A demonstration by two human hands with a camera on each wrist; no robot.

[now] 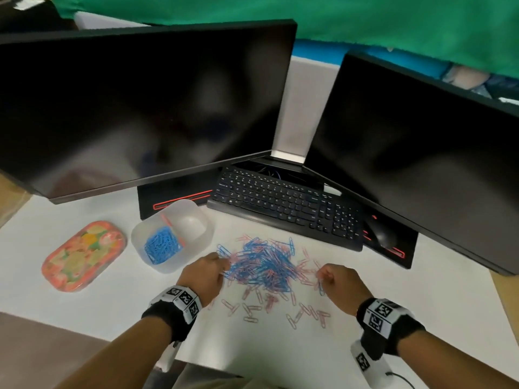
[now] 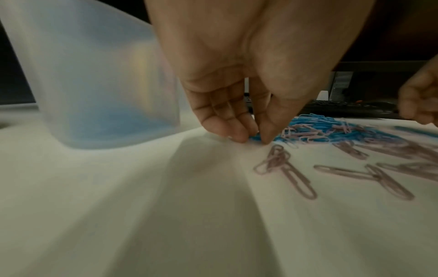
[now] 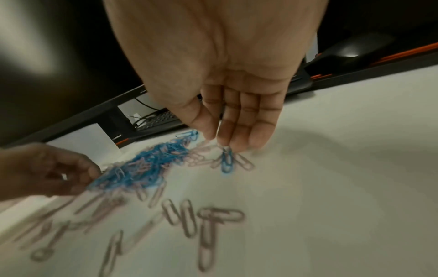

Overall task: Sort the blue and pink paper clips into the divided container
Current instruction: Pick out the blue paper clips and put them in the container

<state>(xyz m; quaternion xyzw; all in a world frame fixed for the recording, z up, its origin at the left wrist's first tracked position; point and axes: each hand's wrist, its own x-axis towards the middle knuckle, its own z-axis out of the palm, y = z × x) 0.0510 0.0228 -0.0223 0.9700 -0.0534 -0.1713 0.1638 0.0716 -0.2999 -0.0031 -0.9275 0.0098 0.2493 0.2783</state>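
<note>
A mixed pile of blue and pink paper clips (image 1: 264, 262) lies on the white desk, with loose pink clips (image 1: 269, 307) scattered nearer me. The translucent divided container (image 1: 196, 242) stands left of the pile. Its near compartment holds blue clips (image 1: 161, 245); the far compartment looks empty. My left hand (image 1: 224, 269) is at the pile's left edge, thumb and fingertips (image 2: 239, 137) down on the desk and pinching a blue clip (image 2: 254, 136). My right hand (image 3: 219, 143) at the pile's right edge pinches a blue clip (image 3: 226, 159) that hangs from its fingertips just above the desk.
A floral lid (image 1: 84, 255) lies left of the container. A black keyboard (image 1: 286, 203) and mouse (image 1: 382, 234) sit behind the pile, under two dark monitors (image 1: 140, 108). The desk's front edge (image 1: 224, 372) runs just below my wrists.
</note>
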